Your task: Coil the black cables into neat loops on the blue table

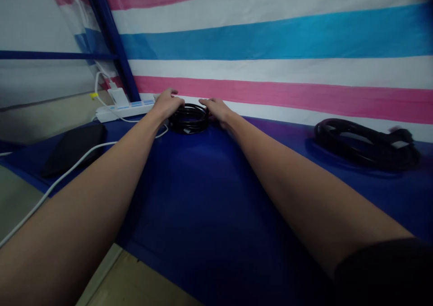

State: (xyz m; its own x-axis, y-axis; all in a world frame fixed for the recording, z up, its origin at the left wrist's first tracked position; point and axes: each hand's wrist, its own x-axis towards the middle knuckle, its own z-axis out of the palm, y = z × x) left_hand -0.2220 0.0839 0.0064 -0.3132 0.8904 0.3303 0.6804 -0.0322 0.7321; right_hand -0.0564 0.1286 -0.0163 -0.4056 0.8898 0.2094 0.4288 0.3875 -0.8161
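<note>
A coil of black cable [189,126] lies on a dark blue surface [203,184] near the striped backdrop. At its left edge is my left hand [167,104], fingers stretched and apart, the thumb side close to the loops. My right hand [218,110] is at the coil's right edge, its fingers extended and seeming to touch the cable. Some fingertips of both hands are hidden or blurred. Off to the right rests a second, larger coil of black cable [355,155], with a white tag near its connector end.
A white power strip [125,112] with a white plug adapter [117,96] stands behind my left forearm. A white cord [74,167] crosses a flat black object [76,146] at left. Blue frame bars [110,39] and striped sheeting [270,39] border the back.
</note>
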